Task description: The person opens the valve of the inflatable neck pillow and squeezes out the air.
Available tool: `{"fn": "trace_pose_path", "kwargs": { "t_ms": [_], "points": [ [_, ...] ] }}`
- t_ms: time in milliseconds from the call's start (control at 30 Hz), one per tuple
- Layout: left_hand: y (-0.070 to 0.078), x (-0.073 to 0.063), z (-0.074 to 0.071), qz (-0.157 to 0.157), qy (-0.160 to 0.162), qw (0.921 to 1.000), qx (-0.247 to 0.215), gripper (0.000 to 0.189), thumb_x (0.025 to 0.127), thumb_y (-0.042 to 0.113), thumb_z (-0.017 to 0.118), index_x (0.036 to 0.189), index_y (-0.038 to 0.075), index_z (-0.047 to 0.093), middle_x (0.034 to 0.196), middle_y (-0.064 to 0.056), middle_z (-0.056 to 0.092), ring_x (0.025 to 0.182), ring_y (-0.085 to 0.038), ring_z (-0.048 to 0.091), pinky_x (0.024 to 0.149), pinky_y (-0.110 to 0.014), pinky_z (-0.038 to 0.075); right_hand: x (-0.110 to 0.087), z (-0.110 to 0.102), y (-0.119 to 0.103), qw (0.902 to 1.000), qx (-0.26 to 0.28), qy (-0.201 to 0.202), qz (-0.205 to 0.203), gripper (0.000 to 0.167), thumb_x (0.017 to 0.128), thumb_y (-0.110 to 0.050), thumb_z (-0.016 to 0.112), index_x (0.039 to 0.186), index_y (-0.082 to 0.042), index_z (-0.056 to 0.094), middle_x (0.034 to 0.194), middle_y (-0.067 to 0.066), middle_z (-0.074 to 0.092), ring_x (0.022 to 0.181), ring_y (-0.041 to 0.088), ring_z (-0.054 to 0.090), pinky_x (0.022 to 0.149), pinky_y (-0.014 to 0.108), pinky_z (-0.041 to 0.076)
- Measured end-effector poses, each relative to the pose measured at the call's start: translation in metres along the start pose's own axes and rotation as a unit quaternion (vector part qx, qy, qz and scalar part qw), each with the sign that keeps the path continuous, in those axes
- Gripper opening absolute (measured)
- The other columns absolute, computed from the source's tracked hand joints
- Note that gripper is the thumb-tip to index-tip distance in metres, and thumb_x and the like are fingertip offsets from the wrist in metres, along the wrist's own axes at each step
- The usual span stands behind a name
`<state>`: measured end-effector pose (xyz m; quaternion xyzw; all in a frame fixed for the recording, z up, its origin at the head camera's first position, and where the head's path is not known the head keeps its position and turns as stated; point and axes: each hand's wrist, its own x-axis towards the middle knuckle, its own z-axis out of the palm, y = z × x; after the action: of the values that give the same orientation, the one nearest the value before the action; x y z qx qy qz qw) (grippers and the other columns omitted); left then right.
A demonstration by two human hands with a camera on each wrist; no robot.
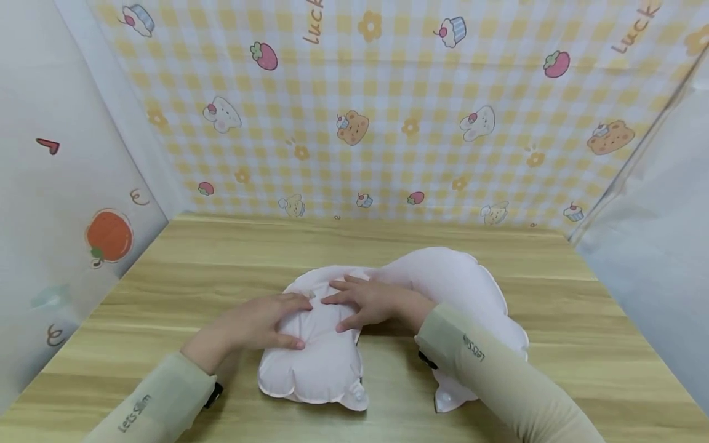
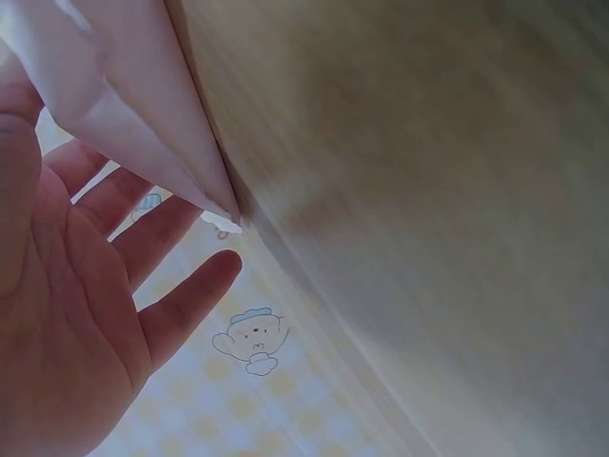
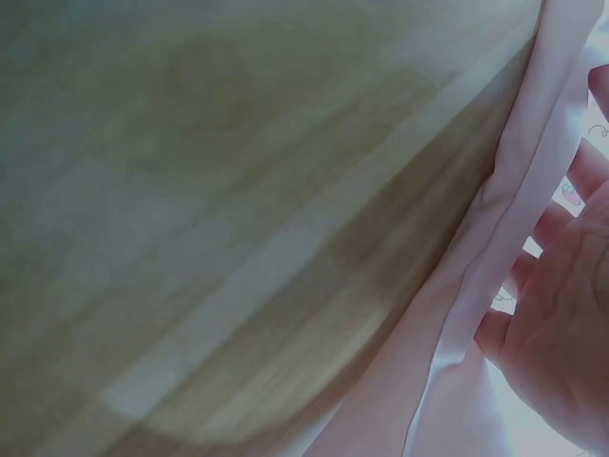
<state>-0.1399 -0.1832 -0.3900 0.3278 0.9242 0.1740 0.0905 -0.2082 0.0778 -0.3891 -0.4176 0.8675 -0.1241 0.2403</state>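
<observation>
A pale pink inflatable U-shaped neck pillow (image 1: 327,375) lies on the table with its two ends toward me. My left hand (image 1: 263,323) rests along the outer side of its left half, fingers extended and thumb apart. Across the top of that same half, my right hand (image 1: 373,301) lies with its fingers spread. Near the left fingertips is a small clear valve (image 1: 311,295). The left wrist view shows the left palm (image 2: 76,295) beside the pillow's edge (image 2: 124,105). In the right wrist view, the right palm (image 3: 566,314) is next to the pillow's seam.
The wood-grain table (image 1: 183,277) extends around the pillow. A yellow checked cloth (image 1: 388,166) with cartoon prints stands behind it, and white sheets hang at the left (image 1: 39,215) and right (image 1: 653,221). The right sleeve (image 1: 498,375) passes over the pillow's right half.
</observation>
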Motion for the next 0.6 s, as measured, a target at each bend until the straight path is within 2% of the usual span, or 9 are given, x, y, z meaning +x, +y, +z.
{"fn": "trace_pose_path", "kwargs": {
  "t_ms": [100, 333, 600],
  "points": [
    [0.001, -0.0003, 0.0016, 0.004, 0.003, 1.0, 0.007, 0.065, 0.086, 0.052, 0.071, 0.133, 0.009, 0.058, 0.14, -0.009, 0.058, 0.127, -0.032, 0.057, 0.104, -0.054, 0.047, -0.0004, 0.0014, -0.0013, 0.9999, -0.011, 0.001, -0.004, 0.063, 0.092, -0.05, 0.065, 0.15, -0.034, 0.045, 0.167, -0.002, 0.02, 0.156, 0.028, 0.007, 0.125, 0.053, 0.014],
    [0.0031, -0.0019, 0.0019, 0.001, 0.008, 0.9996, 0.026, 0.066, 0.086, 0.053, 0.071, 0.133, 0.008, 0.059, 0.141, -0.011, 0.057, 0.128, -0.034, 0.057, 0.103, -0.055, 0.047, -0.0007, 0.0035, -0.0038, 0.9992, -0.039, 0.006, -0.002, 0.063, 0.092, -0.053, 0.063, 0.15, -0.035, 0.044, 0.167, -0.002, 0.019, 0.156, 0.03, 0.009, 0.123, 0.06, 0.014],
    [0.0054, -0.0017, 0.0014, -0.012, 0.004, 0.9993, 0.036, 0.066, 0.085, 0.054, 0.071, 0.134, 0.012, 0.059, 0.143, -0.008, 0.056, 0.129, -0.034, 0.056, 0.103, -0.055, 0.047, -0.0022, 0.0048, -0.0043, 0.999, -0.044, 0.008, 0.002, 0.064, 0.092, -0.054, 0.062, 0.15, -0.035, 0.043, 0.167, -0.002, 0.018, 0.156, 0.03, 0.008, 0.122, 0.062, 0.012]
  ]
}}
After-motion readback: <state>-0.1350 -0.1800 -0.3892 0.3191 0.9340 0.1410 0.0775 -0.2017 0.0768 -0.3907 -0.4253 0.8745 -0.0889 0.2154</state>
